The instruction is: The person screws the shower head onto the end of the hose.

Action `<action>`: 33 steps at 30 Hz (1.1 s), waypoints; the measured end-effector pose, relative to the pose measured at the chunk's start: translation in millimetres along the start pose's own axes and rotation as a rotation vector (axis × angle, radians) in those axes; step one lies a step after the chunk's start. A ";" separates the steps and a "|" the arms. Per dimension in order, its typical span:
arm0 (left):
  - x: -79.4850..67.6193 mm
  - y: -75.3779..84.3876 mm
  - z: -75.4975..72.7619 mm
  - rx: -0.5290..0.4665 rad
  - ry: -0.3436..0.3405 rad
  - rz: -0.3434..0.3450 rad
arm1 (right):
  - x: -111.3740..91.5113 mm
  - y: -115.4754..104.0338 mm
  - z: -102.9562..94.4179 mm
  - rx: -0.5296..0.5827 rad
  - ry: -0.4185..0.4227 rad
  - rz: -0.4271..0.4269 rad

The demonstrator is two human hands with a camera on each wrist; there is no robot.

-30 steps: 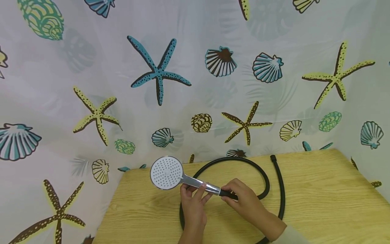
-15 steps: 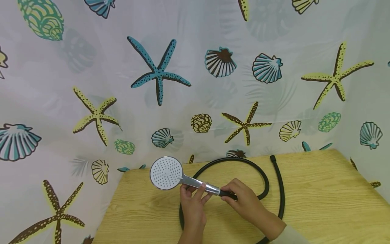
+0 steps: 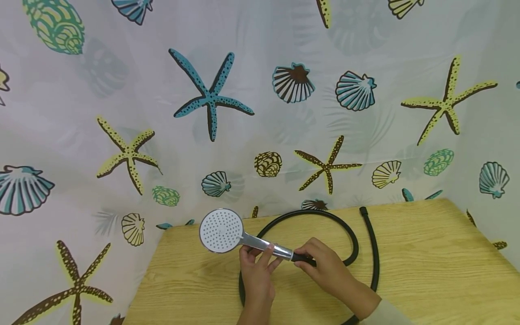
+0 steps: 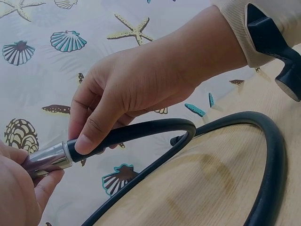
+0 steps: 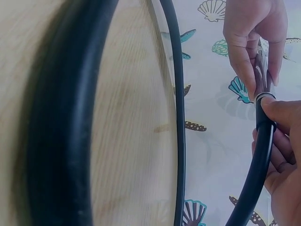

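A chrome shower head [image 3: 221, 230] with a round white dotted face tilts up to the left over the table. My left hand [image 3: 257, 275] holds its chrome handle [image 3: 283, 252] between thumb and fingers. Right at the handle's lower end, my right hand [image 3: 322, 264] pinches the end of a black shower hose [image 4: 120, 135]. In the left wrist view the hose's end collar [image 4: 73, 150] meets the chrome rim, in line with the handle. The right wrist view shows the same joint [image 5: 265, 96] with fingers on both sides of it.
The hose loops over the wooden table [image 3: 426, 253] behind and beneath my hands. Its other end [image 3: 363, 211], a black fitting, lies near the back edge. A white curtain [image 3: 252, 27] printed with starfish and shells hangs behind and at both sides.
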State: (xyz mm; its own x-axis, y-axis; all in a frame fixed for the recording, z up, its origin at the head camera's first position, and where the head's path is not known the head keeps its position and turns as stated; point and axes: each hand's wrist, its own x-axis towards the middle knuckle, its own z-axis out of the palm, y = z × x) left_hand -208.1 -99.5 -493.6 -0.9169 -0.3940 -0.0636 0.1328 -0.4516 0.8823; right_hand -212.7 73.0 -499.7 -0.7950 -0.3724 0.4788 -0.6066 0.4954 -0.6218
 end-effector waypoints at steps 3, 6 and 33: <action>0.5 -0.8 -0.7 -0.005 -0.002 0.002 | 0.3 -0.2 0.0 0.002 -0.005 0.008; 0.5 -1.0 -1.1 0.001 -0.009 0.010 | 0.6 -0.8 -0.5 0.004 -0.010 0.018; 0.0 -1.5 -1.2 -0.003 -0.018 0.010 | 1.8 -5.1 -5.5 0.056 -0.063 0.108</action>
State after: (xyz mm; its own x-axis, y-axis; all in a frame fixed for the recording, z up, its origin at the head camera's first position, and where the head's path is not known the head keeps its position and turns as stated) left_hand -207.8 -99.8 -495.5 -0.9222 -0.3839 -0.0459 0.1435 -0.4500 0.8814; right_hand -211.0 74.1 -492.3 -0.8535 -0.3687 0.3684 -0.5153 0.4917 -0.7019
